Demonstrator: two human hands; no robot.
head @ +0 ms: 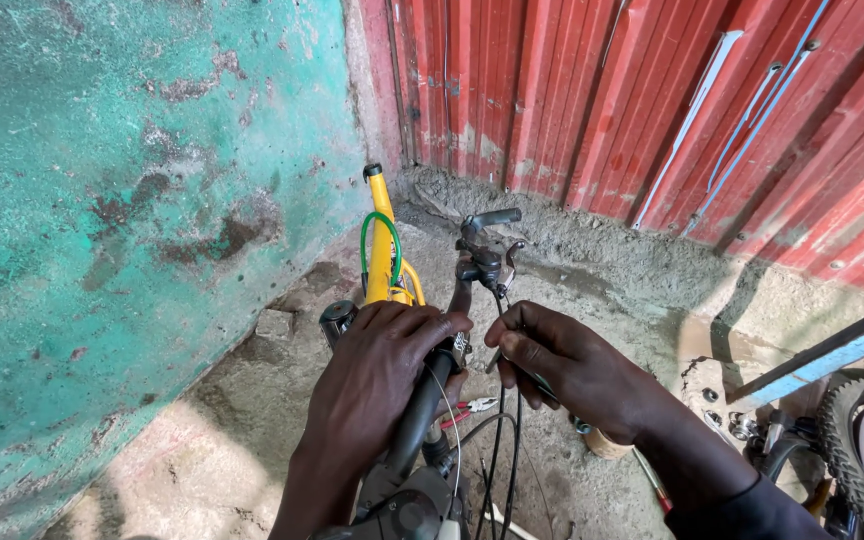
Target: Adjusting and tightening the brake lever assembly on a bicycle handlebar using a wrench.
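Black handlebar of a bicycle is being gripped by the left hand, whose fingers are being wrapped tightly over the bar just beside the stem. Black brake cables are being pinched by the right hand, its fingers being pressed together around them and around a small dark tool, whose kind cannot be told. The cables are being led up to the brake lever and shifter at the far end of the bar, beyond both hands. A yellow bicycle frame with a green cable loop is being leaned near the peeling turquoise wall, just beyond the left hand. Red-handled pliers are being left on the concrete floor beneath the bar. A red corrugated metal wall is being seen behind, and a knobby bicycle tyre at the right edge.
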